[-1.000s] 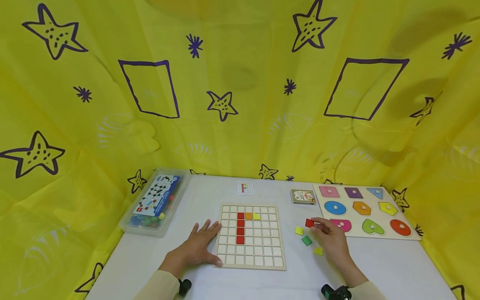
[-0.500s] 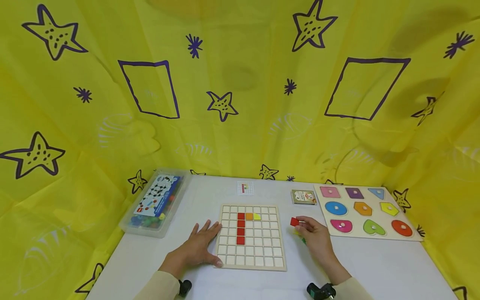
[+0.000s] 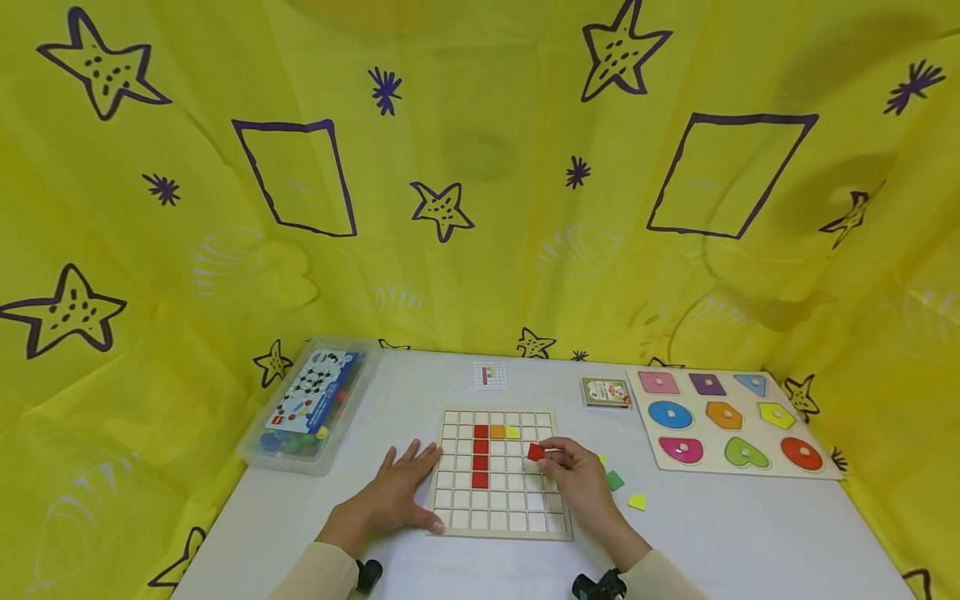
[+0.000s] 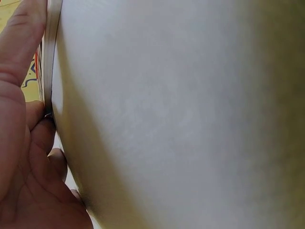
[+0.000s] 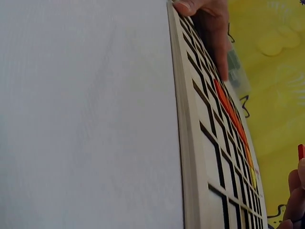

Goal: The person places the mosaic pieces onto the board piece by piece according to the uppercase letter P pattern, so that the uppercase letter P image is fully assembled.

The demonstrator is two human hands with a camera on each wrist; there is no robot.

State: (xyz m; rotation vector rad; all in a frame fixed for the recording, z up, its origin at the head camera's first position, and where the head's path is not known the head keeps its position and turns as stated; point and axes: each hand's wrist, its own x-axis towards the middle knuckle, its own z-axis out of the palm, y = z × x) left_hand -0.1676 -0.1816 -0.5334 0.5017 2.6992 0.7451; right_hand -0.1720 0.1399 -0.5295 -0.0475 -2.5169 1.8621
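A wooden grid board (image 3: 498, 522) lies flat on the table, seen in the head view. In its cells sit a column of several red square tiles (image 3: 481, 463), an orange tile (image 3: 497, 432) and a yellow piece (image 3: 513, 432). My right hand (image 3: 585, 483) pinches a red square tile (image 3: 536, 452) between thumb and fingers, over the board's right-hand cells. At the right wrist view's edge, only part of this red tile (image 5: 300, 152) shows. With fingers spread, my left hand (image 3: 393, 493) rests along the board's left edge, its thumb at the near left corner.
Right of the board lie a green tile (image 3: 615, 481) and a yellow piece (image 3: 637, 502). Behind it are a small pattern card (image 3: 490, 377) and a card box (image 3: 607, 393). A shape puzzle board (image 3: 708, 448) stands right, a clear plastic case (image 3: 318, 408) left.
My right hand has carried the red tile leftward from beside the loose pieces to over the board's right side. The left hand stays in place at the left edge.
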